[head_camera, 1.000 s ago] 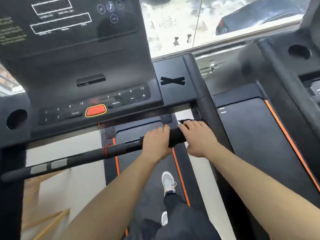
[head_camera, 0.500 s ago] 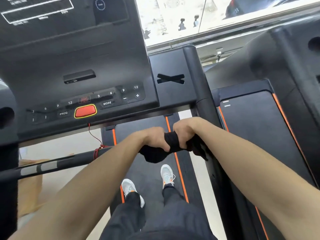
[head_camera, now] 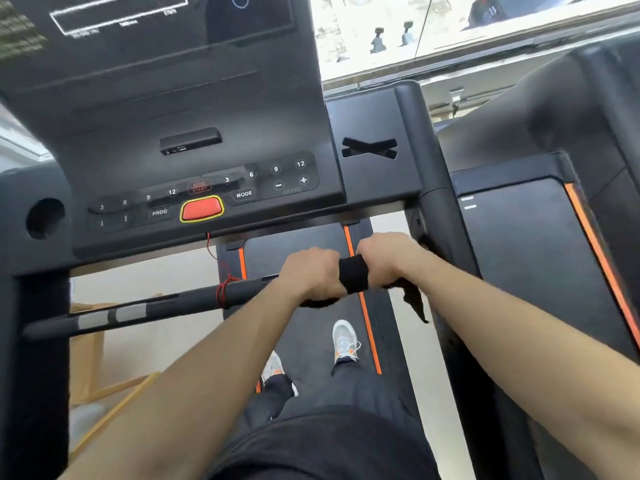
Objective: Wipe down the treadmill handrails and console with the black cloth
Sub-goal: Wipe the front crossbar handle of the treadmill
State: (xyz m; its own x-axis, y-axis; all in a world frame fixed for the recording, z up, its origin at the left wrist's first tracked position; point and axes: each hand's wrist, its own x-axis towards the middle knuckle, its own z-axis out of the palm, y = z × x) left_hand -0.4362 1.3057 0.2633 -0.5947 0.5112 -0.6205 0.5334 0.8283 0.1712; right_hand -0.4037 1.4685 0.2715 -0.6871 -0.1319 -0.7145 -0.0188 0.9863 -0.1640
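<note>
The black cloth (head_camera: 354,274) is wrapped round the right end of the front crossbar handrail (head_camera: 194,299), with a loose corner hanging down to the right. My left hand (head_camera: 313,273) grips the cloth-covered bar on the left. My right hand (head_camera: 386,261) grips it on the right, close to the right upright handrail (head_camera: 433,209). The two hands sit side by side with a band of cloth showing between them. The dark console (head_camera: 194,140) with its red stop button (head_camera: 202,209) rises just above and behind the hands.
A red cord (head_camera: 223,289) is tied round the crossbar left of my hands. A second treadmill (head_camera: 526,258) stands close on the right. My feet stand on the belt (head_camera: 311,341) below. A wooden frame (head_camera: 104,393) lies on the floor at the left.
Both hands stayed clamped on the cloth at the bar's right end, twisting it round the bar; the cloth bulged below half a second ago and now lies tighter. The camera view shifted.
</note>
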